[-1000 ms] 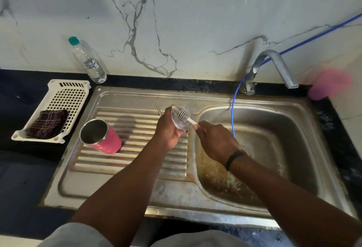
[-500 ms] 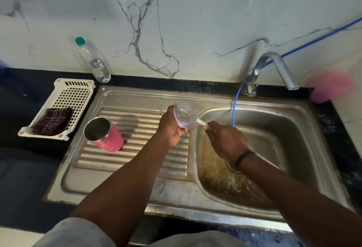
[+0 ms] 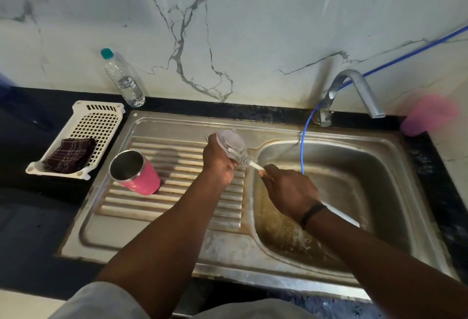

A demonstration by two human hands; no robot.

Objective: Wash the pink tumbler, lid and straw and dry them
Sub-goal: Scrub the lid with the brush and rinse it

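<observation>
The right hand (image 3: 288, 189) sits nearest, fist closed around the white plastic handle of a long bottle brush (image 3: 254, 166), whose far end sticks out past the wrist over the basin. Just ahead and to its left, the left hand (image 3: 219, 164) grips the clear round plastic lid (image 3: 231, 144), tilted so 1 face turns toward the bristles; holding it at the edge of the stainless steel sink (image 3: 395, 167) likely lets drips fall into the basin while the brush scrubs the face.

Left of the left hand, well apart, the pink steel-lined tumbler (image 3: 135, 172) lies on its side on the ribbed draining board, mouth toward the counter's left end. A thin metal rod just behind the lid may be the straw; I cannot tell.

Further left, a white perforated plastic basket (image 3: 101, 121) holds a folded dark checked cloth (image 3: 71, 154), presumably for drying. Beyond the hands stand a clear water bottle with a teal cap (image 3: 122, 80), a curved metal tap (image 3: 354, 91) with a thin blue hose (image 3: 302, 146), and a veined marble wall above the black counter.
</observation>
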